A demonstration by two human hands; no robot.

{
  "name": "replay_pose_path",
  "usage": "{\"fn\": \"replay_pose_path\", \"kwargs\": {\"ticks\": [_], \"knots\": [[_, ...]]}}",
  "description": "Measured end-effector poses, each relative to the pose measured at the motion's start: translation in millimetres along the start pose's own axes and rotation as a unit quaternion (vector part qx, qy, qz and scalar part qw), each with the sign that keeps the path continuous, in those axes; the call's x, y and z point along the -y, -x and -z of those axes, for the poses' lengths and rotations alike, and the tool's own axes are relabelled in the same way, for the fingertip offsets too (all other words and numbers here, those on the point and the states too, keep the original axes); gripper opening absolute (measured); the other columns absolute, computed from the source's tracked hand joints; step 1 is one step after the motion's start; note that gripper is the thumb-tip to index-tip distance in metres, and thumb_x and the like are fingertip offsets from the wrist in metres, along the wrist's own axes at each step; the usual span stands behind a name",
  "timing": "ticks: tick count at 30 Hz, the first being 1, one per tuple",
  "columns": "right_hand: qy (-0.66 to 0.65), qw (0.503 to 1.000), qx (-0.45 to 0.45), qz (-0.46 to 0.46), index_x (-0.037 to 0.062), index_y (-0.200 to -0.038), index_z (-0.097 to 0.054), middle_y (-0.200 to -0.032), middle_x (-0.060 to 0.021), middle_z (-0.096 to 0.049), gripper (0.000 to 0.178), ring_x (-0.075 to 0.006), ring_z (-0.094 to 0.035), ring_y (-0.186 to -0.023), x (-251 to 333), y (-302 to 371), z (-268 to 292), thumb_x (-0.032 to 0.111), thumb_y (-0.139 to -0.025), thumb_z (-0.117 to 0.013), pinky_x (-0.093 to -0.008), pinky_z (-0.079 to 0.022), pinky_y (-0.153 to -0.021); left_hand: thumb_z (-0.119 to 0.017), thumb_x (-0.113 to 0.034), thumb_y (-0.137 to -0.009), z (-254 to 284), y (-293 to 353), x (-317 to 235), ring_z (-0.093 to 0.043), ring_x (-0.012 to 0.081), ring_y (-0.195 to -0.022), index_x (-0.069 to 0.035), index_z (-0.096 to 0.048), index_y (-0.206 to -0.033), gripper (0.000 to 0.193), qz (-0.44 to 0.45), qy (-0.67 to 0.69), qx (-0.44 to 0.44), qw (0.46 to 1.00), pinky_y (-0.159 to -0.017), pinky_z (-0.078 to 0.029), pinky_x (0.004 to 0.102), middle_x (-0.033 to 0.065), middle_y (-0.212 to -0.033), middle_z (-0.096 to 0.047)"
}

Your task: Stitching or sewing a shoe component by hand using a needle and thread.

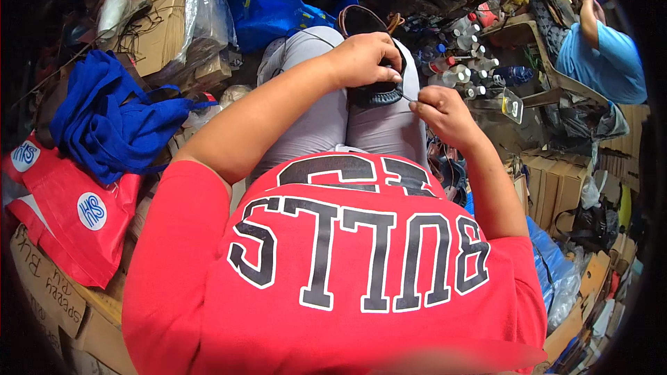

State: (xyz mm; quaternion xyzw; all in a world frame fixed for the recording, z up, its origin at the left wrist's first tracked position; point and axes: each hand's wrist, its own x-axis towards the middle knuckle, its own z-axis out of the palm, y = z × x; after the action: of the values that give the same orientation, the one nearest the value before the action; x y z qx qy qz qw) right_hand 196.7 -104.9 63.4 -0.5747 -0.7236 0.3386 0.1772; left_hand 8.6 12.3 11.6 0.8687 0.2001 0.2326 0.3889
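Note:
A dark shoe (384, 97) with a brown-edged opening and brown lace loops rests on my lap, between and over my thighs. My left hand (368, 61) is wrapped over the shoe and closed on it, hiding its middle. To the right, my right hand (442, 112) is closed in a pinch around a thin dark strand or slim tool (407, 98), which reaches toward the shoe's near end. I cannot make out which it is.
Several plastic bottles (467, 62) stand to the right of my knees. Blue bags (114, 114) and a red bag (76, 215) lie at the left. Cardboard boxes (549, 184) are stacked at the right. Another person in a blue shirt (604, 59) is at the far right.

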Motion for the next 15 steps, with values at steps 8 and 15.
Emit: {"fn": "replay_pose_path", "kwargs": {"ticks": [8, 15], "knots": [[-0.168, 0.980, -0.106, 0.004, -0.0015, -0.083, -0.064, -0.068, 0.0005, -0.045, 0.014, -0.0099, -0.041, -0.064, 15.5, 27.0, 38.1, 0.010, -0.086, -0.058, -0.0244, -0.035, -0.056, -0.072, -0.018, -0.073, 14.1, -18.4, 12.9, -0.057, 0.0178, -0.086, -0.007, -0.067, -0.084, 0.017, 0.083, 0.091, 0.144, 0.982, -0.077, -0.044, 0.0290, 0.0055, -0.086, -0.061], [-0.019, 0.997, -0.070, -0.036, 0.0101, -0.102, -0.069, -0.074, -0.0036, -0.051, 0.023, -0.0126, -0.049, -0.067, 3.9, 1.1, 10.1, 0.004, -0.080, -0.063, -0.0247, -0.041, -0.062, -0.068, -0.011, -0.075, 18.9, -22.1, 20.0, -0.060, 0.0147, -0.085, -0.002, -0.069, -0.092, 0.019, 0.112, 0.194, 0.208, 0.952, -0.080, -0.046, 0.0272, 0.0058, -0.088, -0.066]]}}
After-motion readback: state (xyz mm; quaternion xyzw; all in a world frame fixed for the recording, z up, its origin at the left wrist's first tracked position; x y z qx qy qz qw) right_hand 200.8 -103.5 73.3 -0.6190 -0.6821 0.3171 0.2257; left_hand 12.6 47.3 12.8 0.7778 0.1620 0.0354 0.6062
